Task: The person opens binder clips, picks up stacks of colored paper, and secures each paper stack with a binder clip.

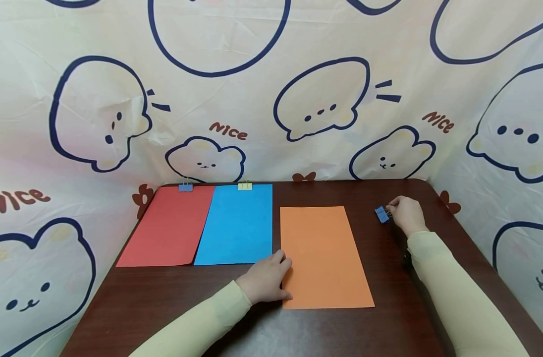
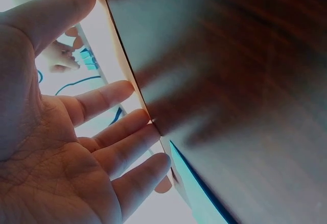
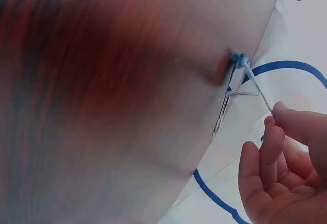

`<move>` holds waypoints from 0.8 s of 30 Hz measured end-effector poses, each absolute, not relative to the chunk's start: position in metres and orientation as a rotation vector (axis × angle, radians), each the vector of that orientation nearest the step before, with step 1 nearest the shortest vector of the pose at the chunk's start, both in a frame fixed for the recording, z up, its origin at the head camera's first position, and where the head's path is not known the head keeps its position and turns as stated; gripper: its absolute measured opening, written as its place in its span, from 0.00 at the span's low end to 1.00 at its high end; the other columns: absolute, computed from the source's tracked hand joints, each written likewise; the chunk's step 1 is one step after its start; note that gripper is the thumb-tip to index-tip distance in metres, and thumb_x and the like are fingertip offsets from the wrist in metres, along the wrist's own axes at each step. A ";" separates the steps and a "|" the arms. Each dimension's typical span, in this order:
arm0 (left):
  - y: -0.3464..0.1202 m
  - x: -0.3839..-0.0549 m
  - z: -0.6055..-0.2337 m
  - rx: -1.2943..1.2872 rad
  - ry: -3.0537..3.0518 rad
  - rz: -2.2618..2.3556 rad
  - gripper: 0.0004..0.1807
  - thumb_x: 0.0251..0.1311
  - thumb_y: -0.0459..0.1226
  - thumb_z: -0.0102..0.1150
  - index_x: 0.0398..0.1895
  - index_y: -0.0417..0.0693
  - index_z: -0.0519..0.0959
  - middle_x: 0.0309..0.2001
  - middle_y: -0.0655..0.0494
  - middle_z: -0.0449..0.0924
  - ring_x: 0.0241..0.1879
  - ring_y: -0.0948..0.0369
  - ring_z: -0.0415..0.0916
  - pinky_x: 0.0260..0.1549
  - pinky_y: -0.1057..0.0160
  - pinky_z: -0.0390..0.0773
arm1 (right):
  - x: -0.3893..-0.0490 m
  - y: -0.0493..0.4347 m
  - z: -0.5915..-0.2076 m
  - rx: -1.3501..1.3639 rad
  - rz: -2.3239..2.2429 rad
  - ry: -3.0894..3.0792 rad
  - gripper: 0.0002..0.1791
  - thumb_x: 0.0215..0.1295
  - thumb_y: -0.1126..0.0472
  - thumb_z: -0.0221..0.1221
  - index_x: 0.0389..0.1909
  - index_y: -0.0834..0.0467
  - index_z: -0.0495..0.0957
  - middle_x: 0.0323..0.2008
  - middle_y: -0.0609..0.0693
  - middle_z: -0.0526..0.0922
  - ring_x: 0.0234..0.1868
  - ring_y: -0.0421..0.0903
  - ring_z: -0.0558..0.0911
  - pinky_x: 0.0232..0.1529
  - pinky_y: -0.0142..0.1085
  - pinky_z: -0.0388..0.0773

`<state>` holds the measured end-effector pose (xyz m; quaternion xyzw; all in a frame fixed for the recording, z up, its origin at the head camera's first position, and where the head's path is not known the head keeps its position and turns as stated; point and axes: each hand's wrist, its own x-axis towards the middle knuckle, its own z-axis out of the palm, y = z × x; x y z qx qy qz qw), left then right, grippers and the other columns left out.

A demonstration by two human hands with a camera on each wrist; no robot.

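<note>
My left hand point(image 1: 265, 278) rests at the left edge of an orange sheet of paper point(image 1: 322, 258), thumb near the lower corner and fingertips along the side. In the left wrist view the fingers of that left hand point(image 2: 66, 127) are spread and nearly straight. Toward the back right of the table, my right hand point(image 1: 405, 214) holds a blue binder clip point(image 1: 381, 214). Thumb and index finger pinch one of its wire handles in the right wrist view, where the binder clip point(image 3: 239, 59) shows side-on with its other handle free.
Left of the orange sheet lie a red sheet point(image 1: 169, 228) and a blue sheet point(image 1: 238, 228), side by side. A blue clip point(image 1: 185, 188) grips the red sheet's top edge, a yellow clip point(image 1: 244, 186) the blue one's. Patterned cloth point(image 1: 262, 109) surrounds the brown table point(image 1: 173, 312).
</note>
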<state>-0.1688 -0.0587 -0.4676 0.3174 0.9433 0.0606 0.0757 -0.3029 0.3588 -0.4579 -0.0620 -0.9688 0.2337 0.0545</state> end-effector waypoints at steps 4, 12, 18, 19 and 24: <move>-0.059 -0.169 -0.467 0.951 2.832 0.189 0.36 0.50 0.57 0.78 0.55 0.48 0.76 0.44 0.55 0.69 0.32 0.64 0.65 0.33 0.68 0.73 | -0.300 0.354 -0.454 -0.188 0.730 -2.925 0.13 0.76 0.60 0.58 0.41 0.67 0.82 0.36 0.63 0.86 0.35 0.57 0.81 0.34 0.46 0.77; -0.059 -0.169 -0.469 0.956 2.827 0.186 0.36 0.51 0.58 0.78 0.56 0.47 0.76 0.44 0.56 0.69 0.32 0.65 0.64 0.33 0.69 0.73 | -0.296 0.344 -0.451 -0.104 0.748 -2.920 0.10 0.76 0.61 0.58 0.40 0.66 0.82 0.37 0.63 0.85 0.34 0.54 0.81 0.35 0.44 0.78; -0.059 -0.169 -0.468 0.954 2.827 0.201 0.36 0.51 0.58 0.78 0.55 0.47 0.76 0.44 0.56 0.69 0.33 0.65 0.64 0.33 0.69 0.73 | -0.294 0.339 -0.452 -0.022 0.663 -2.922 0.09 0.74 0.62 0.60 0.39 0.66 0.82 0.38 0.63 0.82 0.34 0.55 0.80 0.38 0.48 0.79; -0.060 -0.169 -0.468 0.953 2.826 0.202 0.36 0.51 0.57 0.78 0.55 0.47 0.76 0.44 0.56 0.68 0.33 0.65 0.64 0.33 0.69 0.73 | -0.294 0.338 -0.452 -0.018 0.653 -2.923 0.09 0.74 0.62 0.60 0.39 0.66 0.82 0.38 0.63 0.81 0.35 0.55 0.79 0.38 0.48 0.79; -0.060 -0.169 -0.469 0.949 2.823 0.206 0.36 0.51 0.57 0.78 0.55 0.47 0.76 0.44 0.56 0.68 0.33 0.65 0.64 0.33 0.69 0.72 | -0.291 0.335 -0.452 0.004 0.604 -2.925 0.08 0.74 0.62 0.60 0.38 0.65 0.81 0.38 0.63 0.80 0.35 0.56 0.79 0.40 0.52 0.78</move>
